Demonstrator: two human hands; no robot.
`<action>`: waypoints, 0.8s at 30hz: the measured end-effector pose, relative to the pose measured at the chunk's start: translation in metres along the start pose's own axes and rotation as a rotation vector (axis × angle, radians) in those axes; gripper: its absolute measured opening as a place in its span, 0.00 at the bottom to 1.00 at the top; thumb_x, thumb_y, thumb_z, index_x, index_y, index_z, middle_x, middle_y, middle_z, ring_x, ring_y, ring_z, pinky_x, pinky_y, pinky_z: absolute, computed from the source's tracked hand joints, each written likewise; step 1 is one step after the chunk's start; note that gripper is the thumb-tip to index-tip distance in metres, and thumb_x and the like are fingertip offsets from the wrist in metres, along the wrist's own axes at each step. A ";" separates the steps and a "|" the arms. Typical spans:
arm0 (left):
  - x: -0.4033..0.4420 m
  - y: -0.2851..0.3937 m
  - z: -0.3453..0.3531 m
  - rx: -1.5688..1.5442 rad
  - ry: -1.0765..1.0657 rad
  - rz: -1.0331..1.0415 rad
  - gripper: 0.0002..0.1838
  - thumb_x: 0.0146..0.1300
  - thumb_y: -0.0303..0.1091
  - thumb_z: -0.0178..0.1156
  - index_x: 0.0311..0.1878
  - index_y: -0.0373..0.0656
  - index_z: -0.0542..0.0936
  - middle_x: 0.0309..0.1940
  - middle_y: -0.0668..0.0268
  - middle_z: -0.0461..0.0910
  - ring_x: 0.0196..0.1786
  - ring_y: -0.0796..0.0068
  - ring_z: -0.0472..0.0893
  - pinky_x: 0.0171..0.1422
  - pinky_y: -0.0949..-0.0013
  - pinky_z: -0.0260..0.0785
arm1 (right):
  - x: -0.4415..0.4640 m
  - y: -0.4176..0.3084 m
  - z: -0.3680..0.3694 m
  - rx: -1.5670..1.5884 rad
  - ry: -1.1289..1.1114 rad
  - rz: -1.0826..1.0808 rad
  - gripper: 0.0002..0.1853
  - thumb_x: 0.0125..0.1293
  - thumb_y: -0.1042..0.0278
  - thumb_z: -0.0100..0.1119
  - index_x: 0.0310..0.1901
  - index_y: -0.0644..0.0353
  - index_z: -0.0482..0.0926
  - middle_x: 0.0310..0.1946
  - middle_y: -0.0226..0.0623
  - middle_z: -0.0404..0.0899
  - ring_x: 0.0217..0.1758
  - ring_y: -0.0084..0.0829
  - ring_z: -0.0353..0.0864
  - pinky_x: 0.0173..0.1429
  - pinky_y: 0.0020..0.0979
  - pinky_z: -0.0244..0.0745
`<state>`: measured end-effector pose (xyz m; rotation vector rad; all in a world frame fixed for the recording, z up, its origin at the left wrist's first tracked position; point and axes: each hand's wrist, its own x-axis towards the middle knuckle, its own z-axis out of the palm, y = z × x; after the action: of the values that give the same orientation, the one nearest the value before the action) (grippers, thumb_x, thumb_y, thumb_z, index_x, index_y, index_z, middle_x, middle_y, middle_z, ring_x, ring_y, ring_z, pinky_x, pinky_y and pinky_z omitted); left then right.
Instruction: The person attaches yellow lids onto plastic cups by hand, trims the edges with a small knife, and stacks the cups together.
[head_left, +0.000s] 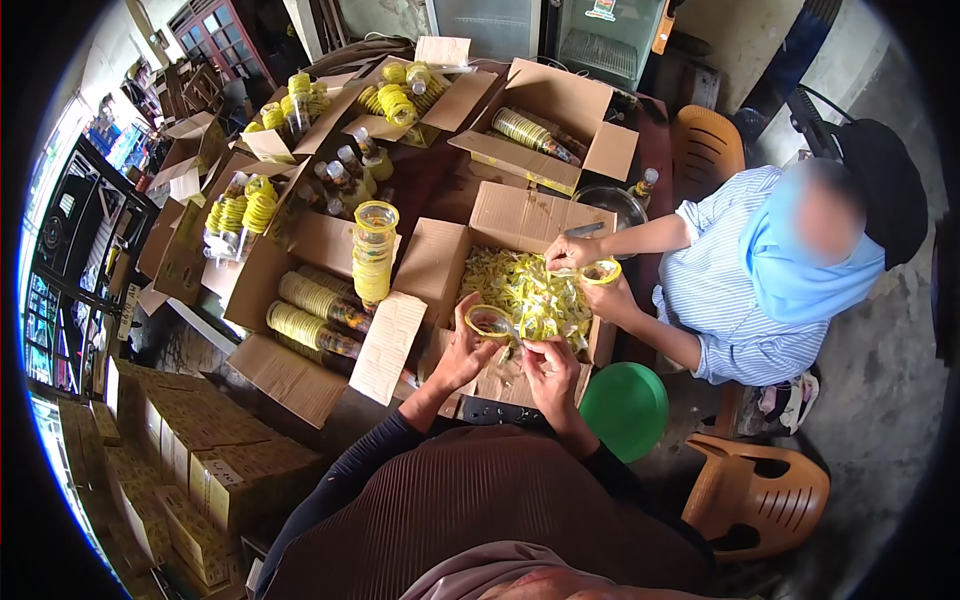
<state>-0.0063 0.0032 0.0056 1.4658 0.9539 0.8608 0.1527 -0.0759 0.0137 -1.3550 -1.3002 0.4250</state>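
Observation:
My left hand (pixel 462 350) is closed around a clear plastic cup (pixel 490 321) with a yellow rim, tilted so its open top faces me. My right hand (pixel 552 372) is beside it, thumb and fingers pinched together; what they hold, if anything, is too small to make out. Both hands are over the near side of an open cardboard box (pixel 500 213) filled with small yellow-and-clear packets (pixel 535 285). Left of that box, a tall stack of yellow-rimmed cups (pixel 373 255) stands upright.
Across the box, a co-worker (pixel 720 270) holds another cup (pixel 602 271) above the packets. An open box (pixel 285 385) with lying cup stacks is at left; more boxes and several bottles (pixel 350 175) stand behind. A green round plastic item (pixel 624 410) and an orange chair (pixel 760 495) are at right.

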 end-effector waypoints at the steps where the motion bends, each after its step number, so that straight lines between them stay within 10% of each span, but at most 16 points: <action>1: 0.000 -0.002 0.000 0.022 -0.018 0.036 0.43 0.60 0.32 0.68 0.70 0.39 0.49 0.50 0.52 0.77 0.52 0.64 0.81 0.57 0.62 0.74 | 0.000 -0.001 0.000 0.014 -0.004 0.023 0.10 0.57 0.83 0.66 0.40 0.63 0.82 0.30 0.39 0.77 0.30 0.32 0.79 0.34 0.28 0.76; 24: -0.027 0.015 0.012 0.218 0.174 0.111 0.30 0.56 0.35 0.73 0.51 0.35 0.64 0.47 0.50 0.75 0.48 0.55 0.80 0.52 0.58 0.74 | -0.014 -0.013 -0.002 -0.162 0.085 -0.125 0.12 0.52 0.84 0.68 0.39 0.62 0.80 0.30 0.38 0.77 0.30 0.34 0.79 0.33 0.31 0.75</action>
<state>-0.0046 -0.0271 0.0194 1.6629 1.1324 1.0030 0.1448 -0.0921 0.0193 -1.4008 -1.3636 0.1772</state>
